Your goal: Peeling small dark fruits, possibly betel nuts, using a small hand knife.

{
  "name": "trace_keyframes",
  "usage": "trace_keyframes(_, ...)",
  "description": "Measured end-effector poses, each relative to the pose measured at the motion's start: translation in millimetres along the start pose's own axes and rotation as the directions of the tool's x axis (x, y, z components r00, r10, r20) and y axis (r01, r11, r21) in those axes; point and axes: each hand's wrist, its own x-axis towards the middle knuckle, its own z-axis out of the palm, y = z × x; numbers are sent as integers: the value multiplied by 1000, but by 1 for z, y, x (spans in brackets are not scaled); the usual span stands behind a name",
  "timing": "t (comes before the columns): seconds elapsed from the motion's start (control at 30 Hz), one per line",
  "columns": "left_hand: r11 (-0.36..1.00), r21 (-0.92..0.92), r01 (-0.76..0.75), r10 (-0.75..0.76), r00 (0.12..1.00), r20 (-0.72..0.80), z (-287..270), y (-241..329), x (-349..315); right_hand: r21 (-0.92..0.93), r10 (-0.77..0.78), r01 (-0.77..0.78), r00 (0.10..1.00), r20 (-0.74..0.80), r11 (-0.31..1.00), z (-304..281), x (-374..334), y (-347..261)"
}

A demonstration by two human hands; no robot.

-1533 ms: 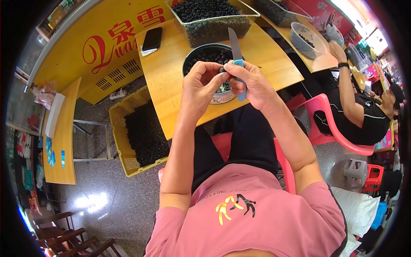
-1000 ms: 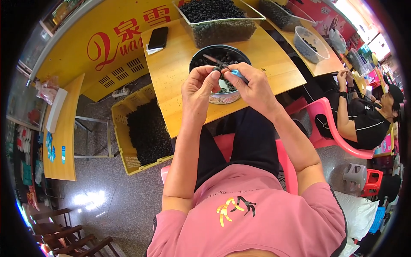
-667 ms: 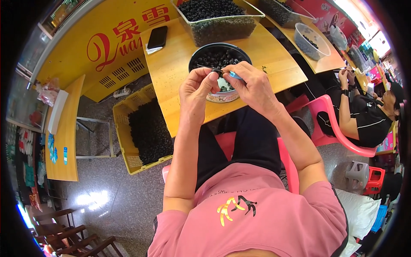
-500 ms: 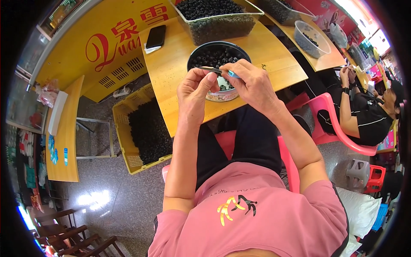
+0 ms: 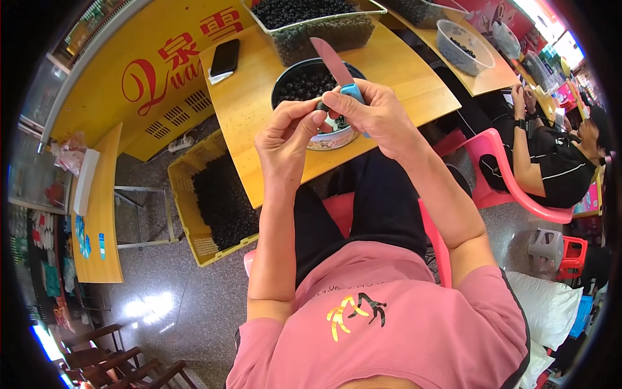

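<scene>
As we pinch a small, round, dark fruit (image 5: 322,106) in our left hand (image 5: 285,133) over a round, dark-rimmed tub (image 5: 332,142), our right hand (image 5: 376,117) grips a blue-handled knife (image 5: 341,74), blade raised. The tub stands on our yellow wooden bench (image 5: 243,133), near a clear, rectangular plastic bin (image 5: 327,42).

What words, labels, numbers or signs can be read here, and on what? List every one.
Wording itself I leave uncopied.
Yellow panel: large red characters and script, legible in part.
Pink shirt: small dark lettering, too small to read.
Round bowl: patterned band; cannot tell whether it holds writing.
Blue strip: any print too small to read.
</scene>
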Motion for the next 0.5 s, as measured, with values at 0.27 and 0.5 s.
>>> trace_keyframes(0.27, 999, 18, -39, 39, 999, 33, -1, -3, -1, 141, 46, -44, 999, -15, 989, 6, 0, 7)
trace_keyframes(0.5, 995, -60, 81, -82, 997, 0, 1, -5, -1, 111, -5, 7, 1000, -22, 994, 7, -1, 7)
